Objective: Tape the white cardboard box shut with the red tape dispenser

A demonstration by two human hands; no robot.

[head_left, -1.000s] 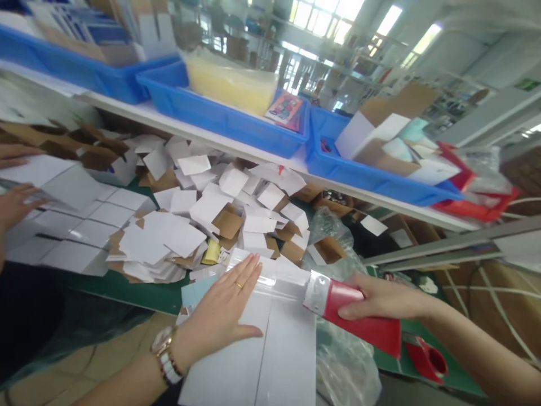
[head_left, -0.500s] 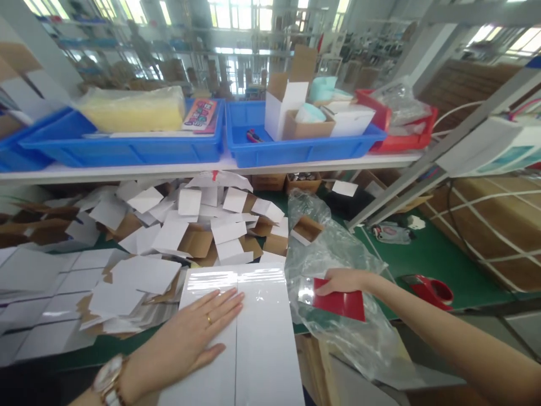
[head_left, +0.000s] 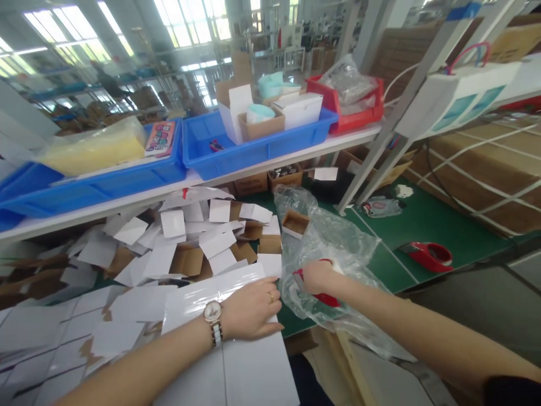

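Observation:
My left hand (head_left: 252,309), with a ring and a wristwatch, lies flat with fingers together on the right edge of a large white box (head_left: 236,361) whose top seam carries glossy clear tape. Right beside it, my right hand (head_left: 315,277) is closed around a red tape dispenser (head_left: 322,295), which rests on a crumpled clear plastic bag (head_left: 338,265). The hand covers most of the dispenser.
A heap of small flat white and brown cartons (head_left: 198,239) covers the green table behind the box. Blue bins (head_left: 253,149) and a red bin (head_left: 359,107) sit on the shelf above. A second red tape dispenser (head_left: 429,256) lies on the green mat at right.
My left hand slid right along the box to its right edge. My right hand pulled the red dispenser in toward the box, onto the plastic bag. The view swung to the right.

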